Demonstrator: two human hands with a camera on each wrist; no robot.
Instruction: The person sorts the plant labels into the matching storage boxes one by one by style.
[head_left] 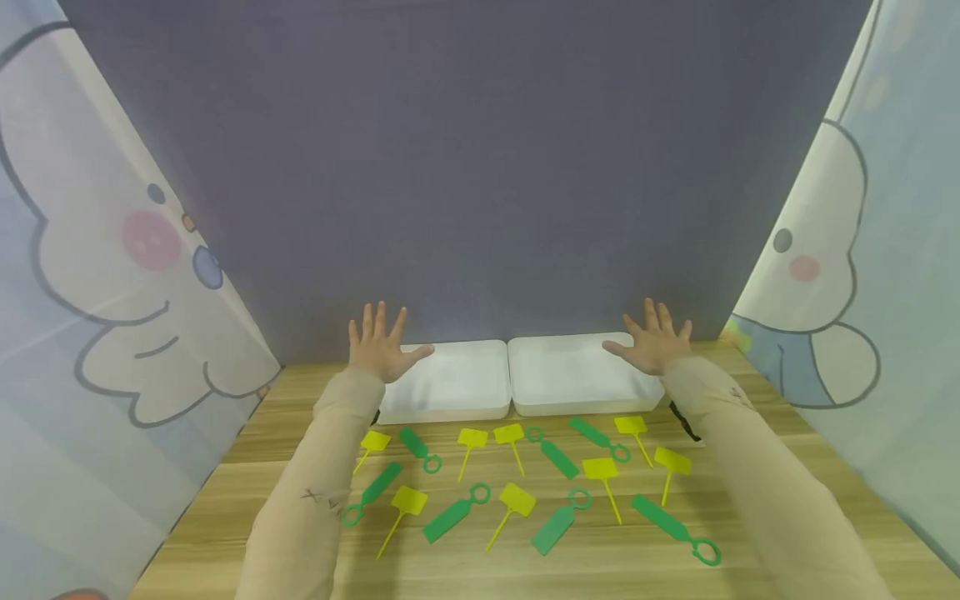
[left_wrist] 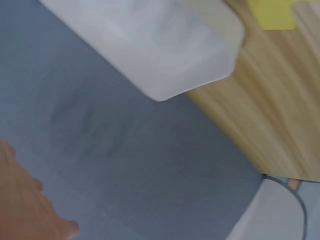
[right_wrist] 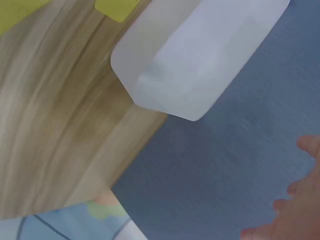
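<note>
In the head view my left hand point(head_left: 381, 348) is held up with its fingers spread, overlapping the outer end of the left white tray point(head_left: 457, 383). My right hand point(head_left: 654, 342) is spread the same way at the far end of the right white tray point(head_left: 577, 379). Neither hand holds anything. Both trays show bare white floors. In front of them lie several yellow tags point(head_left: 516, 498) with thin stems, mixed with several green strip tags point(head_left: 447, 521) that end in rings. Fingers of each hand also show at the lower corners of the wrist views.
The two trays stand side by side at the back of a wood-grain table point(head_left: 435, 575). Behind rises a dark grey panel point(head_left: 480, 167). Cartoon-printed curtains point(head_left: 90, 467) hang at left and right. Dark straps show near both wrists.
</note>
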